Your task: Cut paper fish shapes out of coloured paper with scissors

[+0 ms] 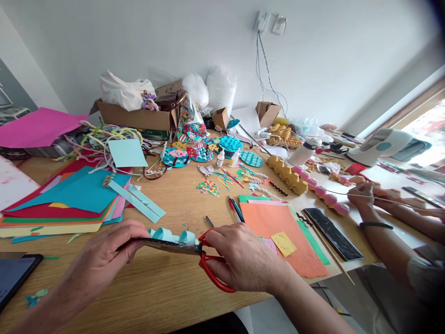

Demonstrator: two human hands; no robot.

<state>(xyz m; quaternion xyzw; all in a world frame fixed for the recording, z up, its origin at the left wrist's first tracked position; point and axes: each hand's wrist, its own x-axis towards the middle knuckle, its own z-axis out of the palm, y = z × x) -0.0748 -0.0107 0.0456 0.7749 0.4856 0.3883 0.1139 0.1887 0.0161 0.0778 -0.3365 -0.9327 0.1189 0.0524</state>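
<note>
The dark-edged piece with pale-blue curls point(187, 237) is just above the near part of the table point(153, 297), its left end pinched by the left hand point(114, 248). The right hand point(243, 255) grips red-handled scissors point(199, 249) along it. Trimming seems under way; the next squeeze calls for a steady left pinch. Pale-blue strips point(135, 201) lie farther left.

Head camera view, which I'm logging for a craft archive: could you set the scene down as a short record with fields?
Left hand: pinches one end of a dark-edged piece
Top of piece: light-blue paper loops
Right hand: holds red-handled scissors, blades at the piece's near edge
Cutting contact: cannot tell
Left side: stacked coloured paper
Right side: orange sheet, yellow square on it
Beyond hands: paper confetti, small white bottles
Far right: another person's hand, dark wristband
</note>
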